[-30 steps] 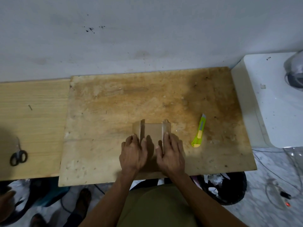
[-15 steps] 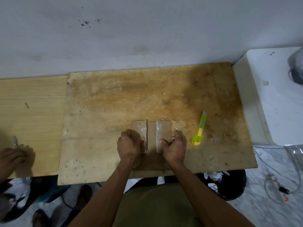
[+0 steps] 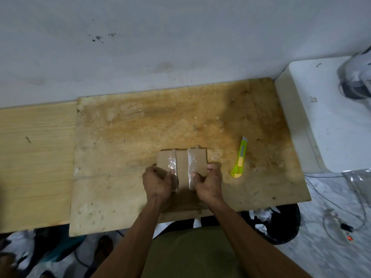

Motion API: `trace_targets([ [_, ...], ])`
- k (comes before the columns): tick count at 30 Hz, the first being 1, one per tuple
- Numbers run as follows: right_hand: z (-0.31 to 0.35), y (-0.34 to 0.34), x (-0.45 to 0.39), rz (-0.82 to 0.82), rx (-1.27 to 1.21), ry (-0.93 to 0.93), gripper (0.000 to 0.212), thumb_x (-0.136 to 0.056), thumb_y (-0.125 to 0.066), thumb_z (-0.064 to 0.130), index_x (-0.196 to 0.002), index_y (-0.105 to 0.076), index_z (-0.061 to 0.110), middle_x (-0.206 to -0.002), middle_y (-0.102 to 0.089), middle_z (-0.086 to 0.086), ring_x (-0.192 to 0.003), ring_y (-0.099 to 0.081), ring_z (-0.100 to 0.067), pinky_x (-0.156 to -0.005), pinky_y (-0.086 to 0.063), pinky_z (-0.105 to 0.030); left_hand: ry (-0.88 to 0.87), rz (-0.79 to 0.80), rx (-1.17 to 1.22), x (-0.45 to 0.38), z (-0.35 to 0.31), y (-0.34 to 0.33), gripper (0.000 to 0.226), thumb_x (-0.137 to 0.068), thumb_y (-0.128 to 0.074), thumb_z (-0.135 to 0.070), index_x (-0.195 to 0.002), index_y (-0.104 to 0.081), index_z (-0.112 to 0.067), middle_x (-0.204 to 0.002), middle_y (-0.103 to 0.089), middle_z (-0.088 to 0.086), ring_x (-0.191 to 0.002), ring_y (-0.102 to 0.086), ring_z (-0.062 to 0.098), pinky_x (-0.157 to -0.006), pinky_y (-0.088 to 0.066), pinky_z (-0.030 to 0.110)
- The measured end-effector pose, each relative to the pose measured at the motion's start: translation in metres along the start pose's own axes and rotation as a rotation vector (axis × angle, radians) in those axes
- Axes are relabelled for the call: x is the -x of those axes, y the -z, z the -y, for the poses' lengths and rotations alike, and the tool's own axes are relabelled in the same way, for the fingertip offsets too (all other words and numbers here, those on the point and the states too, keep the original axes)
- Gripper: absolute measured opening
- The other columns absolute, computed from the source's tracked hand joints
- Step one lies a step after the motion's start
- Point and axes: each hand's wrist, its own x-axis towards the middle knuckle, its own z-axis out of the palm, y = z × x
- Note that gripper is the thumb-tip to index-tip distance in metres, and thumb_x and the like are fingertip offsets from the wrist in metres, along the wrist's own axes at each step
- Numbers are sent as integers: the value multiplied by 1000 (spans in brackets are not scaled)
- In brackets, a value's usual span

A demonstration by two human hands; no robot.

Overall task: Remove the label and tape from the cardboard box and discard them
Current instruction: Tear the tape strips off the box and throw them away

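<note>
A small cardboard box (image 3: 181, 163) sits just below the centre of the frame on a stained plywood surface (image 3: 124, 149), near its front edge. Two strips of clear tape (image 3: 172, 163) run down the box, one on each side of its bare middle. The left hand (image 3: 158, 182) is curled at the box's left flap, its grip closed with the thumb pressed on the left strip. The right hand (image 3: 208, 182) mirrors it on the right flap, grip closed with the thumb on the right strip of tape. Whether the fingers pinch the tape itself or only the cardboard flap is hard to make out, as the plastic is glossy and blurred.

A green and yellow utility knife (image 3: 239, 157) lies right of the box, apart from it. A black bin (image 3: 281, 223) holding crumpled white scraps stands under the surface's front right corner.
</note>
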Motion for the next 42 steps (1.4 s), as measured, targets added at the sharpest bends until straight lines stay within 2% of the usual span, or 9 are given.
trace_targets([
  [3, 2, 10, 9, 42, -5, 48, 54, -91, -65, 29, -134, -37, 13, -124, -51, -3, -114, -54, -21, -96, -49, -35, -30, 44, 24, 4, -7, 1, 53, -83, -75, -33, -120, -49, -5, -106, -57, 7, -97, -57, 25, -78, -45, 30],
  [8, 1, 27, 26, -147, -153, 87, 67, -86, -67, 48, -144, -39, 27, -144, -51, 1, -130, -49, -17, -105, -46, -38, -171, 97, -34, 12, -31, -1, 67, -78, -74, -51, -126, -51, -10, -115, -65, 13, -104, -61, 31, -79, -44, 29],
  [12, -6, 50, 33, -341, -194, 103, 58, -86, -74, 30, -138, -54, 14, -137, -58, -3, -123, -50, -7, -96, -37, -10, -316, 89, -44, 33, -53, -16, 68, -77, -75, -50, -125, -54, -8, -111, -68, 14, -104, -63, 32, -77, -45, 29],
  [16, -22, 86, 39, -437, -220, 13, 58, -84, -76, 33, -136, -57, 15, -131, -63, -5, -119, -58, -20, -97, -45, -28, -505, 180, -62, 64, -74, -39, 69, -80, -72, -52, -129, -47, -9, -99, -69, 11, -95, -65, 33, -77, -52, 38],
  [19, -44, 120, 48, -491, -268, -33, 55, -86, -71, 36, -137, -56, 19, -134, -61, -3, -122, -57, -19, -100, -47, -36, -657, 297, -111, 90, -88, -63, 62, -84, -70, -47, -131, -51, -11, -102, -69, 9, -101, -64, 31, -79, -47, 31],
  [23, -87, 166, 72, -582, -306, -137, 56, -90, -67, 40, -140, -53, 21, -133, -61, -9, -120, -57, -22, -101, -47, -37, -810, 471, -259, 133, -88, -100, 59, -86, -67, -47, -135, -57, -17, -110, -70, 9, -105, -64, 26, -81, -42, 22],
  [28, -158, 208, 119, -667, -370, -260, 60, -92, -63, 42, -144, -48, 17, -138, -57, -11, -126, -53, -25, -104, -44, -38, -970, 607, -443, 206, -60, -150, 56, -91, -59, -48, -138, -55, -16, -97, -66, 18, -97, -62, 35, -80, -45, 36],
  [34, -234, 240, 174, -688, -276, -361, 57, -100, -38, 50, -151, -33, 26, -131, -55, -14, -118, -54, -29, -85, -38, -31, -1143, 684, -558, 285, -18, -205, 78, -91, -29, -68, -138, -55, -12, -87, -68, 25, -86, -64, 39, -70, -50, 38],
  [42, -298, 255, 213, -648, -385, -448, 56, -99, -34, 56, -150, -31, 33, -141, -46, -9, -122, -51, -28, -94, -43, -37, -971, 722, -613, 352, 16, -231, 49, -97, -48, -47, -141, -52, -27, -117, -54, 19, -103, -59, 35, -80, -45, 30],
])
